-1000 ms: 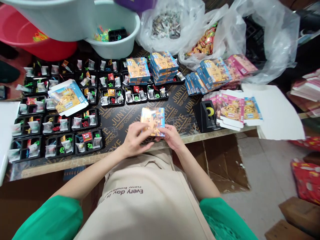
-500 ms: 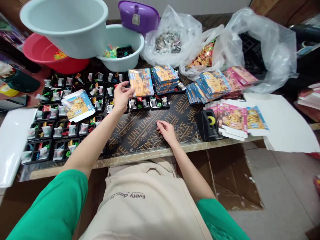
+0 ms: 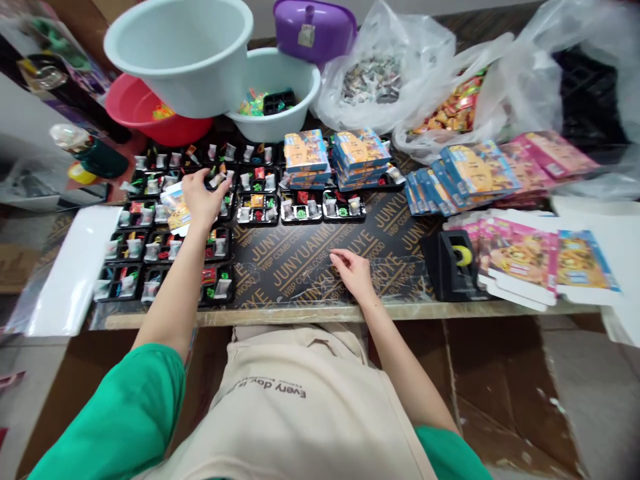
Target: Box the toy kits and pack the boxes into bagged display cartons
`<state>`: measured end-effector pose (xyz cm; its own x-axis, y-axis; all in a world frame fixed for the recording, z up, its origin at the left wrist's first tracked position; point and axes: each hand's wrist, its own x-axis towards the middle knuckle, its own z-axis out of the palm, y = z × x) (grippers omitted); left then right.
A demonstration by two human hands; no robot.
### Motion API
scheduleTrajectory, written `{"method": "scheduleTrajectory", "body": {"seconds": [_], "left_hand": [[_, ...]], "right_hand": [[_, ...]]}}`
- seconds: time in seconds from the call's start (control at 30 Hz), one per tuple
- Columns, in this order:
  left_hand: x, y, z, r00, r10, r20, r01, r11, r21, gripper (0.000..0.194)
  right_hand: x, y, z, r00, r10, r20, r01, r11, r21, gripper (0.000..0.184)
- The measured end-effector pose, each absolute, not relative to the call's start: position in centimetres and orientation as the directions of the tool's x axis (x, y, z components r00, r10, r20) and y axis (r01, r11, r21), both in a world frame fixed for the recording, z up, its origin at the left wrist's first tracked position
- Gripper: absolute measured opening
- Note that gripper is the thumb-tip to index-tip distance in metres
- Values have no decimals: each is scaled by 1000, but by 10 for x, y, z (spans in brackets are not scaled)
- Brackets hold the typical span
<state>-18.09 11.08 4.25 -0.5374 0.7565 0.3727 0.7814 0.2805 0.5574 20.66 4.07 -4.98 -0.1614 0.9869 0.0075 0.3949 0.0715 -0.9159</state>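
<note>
Possible to tip packets (image 3: 175,249) out of the trays (image 3: 258,223) by dragging sideways the box (image 3: 175,204) lying on them, with left hand (image 3: 201,198) spread at its edge, not closed on it, and right hand (image 3: 354,272) loose and empty over the bench (image 3: 280,273).

Dark printed plywood table (image 3: 270,270), pale raw edge (image 3: 300,313); grey floor (image 3: 600,387) below; pale wall (image 3: 430,7) behind.

red basin (image 3: 153,132), partly hidden | pale tub (image 3: 177,80) | purple basin (image 3: 330,37) | green container (image 3: 104,160)
</note>
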Motion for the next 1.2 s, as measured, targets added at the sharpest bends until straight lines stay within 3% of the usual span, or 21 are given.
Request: {"method": "scheduleTrajectory", "body": {"seconds": [0.13, 0.23, 0.33, 0.47, 0.6, 0.67, 0.8, 0.9, 1.0, 1.2], "left_hand": [[-233, 50, 41, -681, 694, 234, 729, 611, 309, 103], [-243, 33, 37, -688, 715, 127, 723, 661, 200, 113], [-243, 30, 31, -699, 710, 87, 711, 676, 193, 114], [-257, 34, 23, -705, 674, 222, 701, 615, 361, 99], [-286, 46, 22, -779, 534, 327, 514, 246, 822, 69], [-291, 49, 27, -800, 535, 272, 374, 90, 923, 61], [-243, 30, 38, -690, 693, 210, 264, -30, 964, 60], [-163, 0, 41, -350, 923, 159, 171, -104, 980, 51], [-88, -26, 37, -109, 989, 99, 131, -84, 988, 39], [-33, -38, 22, -62, 997, 37, 130, -29, 991, 27]], "right_hand": [[203, 43, -51, -189, 980, 58, 484, 145, -863, 42], [201, 43, -51, -192, 978, 86, 502, 173, -847, 43], [200, 41, -50, -185, 979, 86, 500, 169, -850, 43], [200, 40, -51, -180, 980, 85, 489, 164, -857, 40], [202, 41, -50, -184, 980, 71, 451, 149, -880, 38], [203, 39, -45, -179, 981, 80, 399, 146, -905, 36], [197, 30, -14, -176, 963, 204, 346, 254, -903, 29], [182, 24, 16, -208, 931, 300, 302, 353, -885, 29], [165, 25, 36, -237, 908, 344, 275, 403, -873, 36], [162, 30, 40, -254, 924, 284, 471, 375, -798, 42]]}}
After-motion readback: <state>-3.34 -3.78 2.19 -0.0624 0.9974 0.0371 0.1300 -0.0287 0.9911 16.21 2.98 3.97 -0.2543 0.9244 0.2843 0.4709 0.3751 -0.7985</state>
